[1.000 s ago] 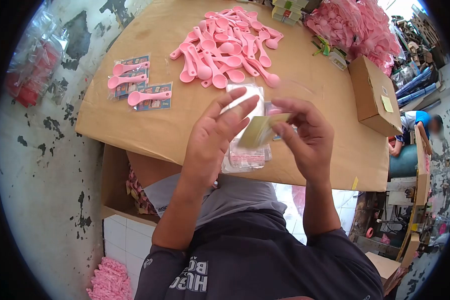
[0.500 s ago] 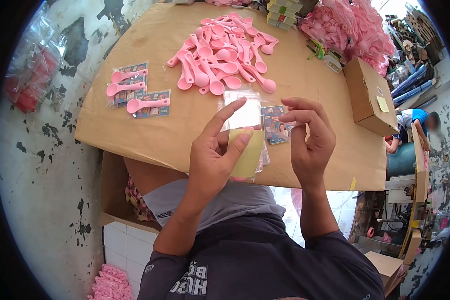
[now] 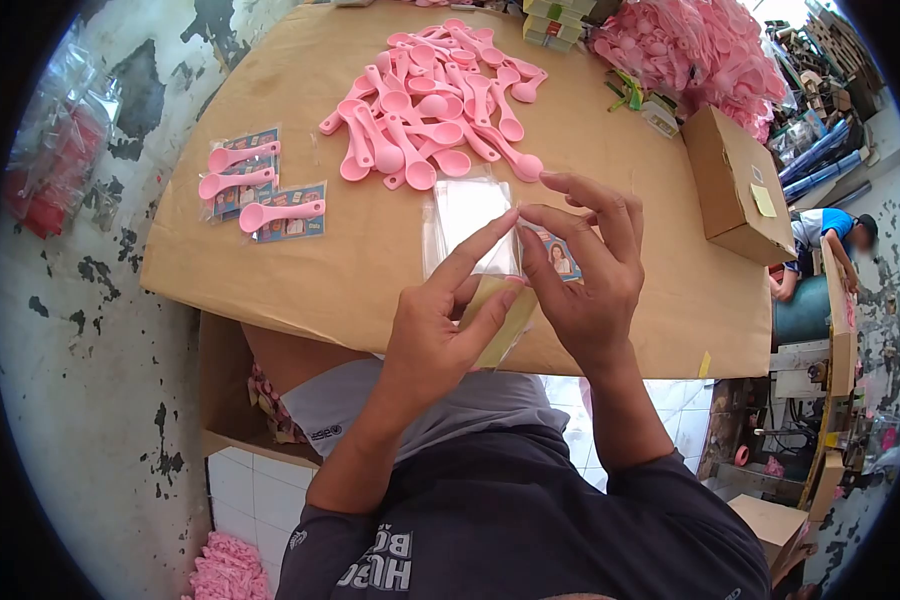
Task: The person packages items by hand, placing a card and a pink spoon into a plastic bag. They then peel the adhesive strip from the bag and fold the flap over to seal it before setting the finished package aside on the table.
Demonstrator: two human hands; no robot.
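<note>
My left hand (image 3: 435,330) pinches a clear plastic bag with a yellow card (image 3: 500,325) in it, a bit of pink showing at its top by the thumb. The left index finger reaches up to meet the fingertips of my right hand (image 3: 590,275). Those right fingertips are pinched together at the bag's upper end; what lies between them is too small to make out. Just beyond sits a stack of clear bags (image 3: 470,220). Partly behind the right hand lies a blue printed card (image 3: 562,260).
Pink measuring spoons (image 3: 430,105) are heaped farther back on the brown-covered table (image 3: 270,290). At left, several spoons (image 3: 282,212) lie on blue cards. A cardboard box (image 3: 735,185) and bagged pink items (image 3: 685,55) stand at right. Another person (image 3: 820,235) is beyond.
My right hand has come left and its fingertips have closed near the left index fingertip. The yellow card has tilted and dropped slightly in view. The whole view has shifted a little.
</note>
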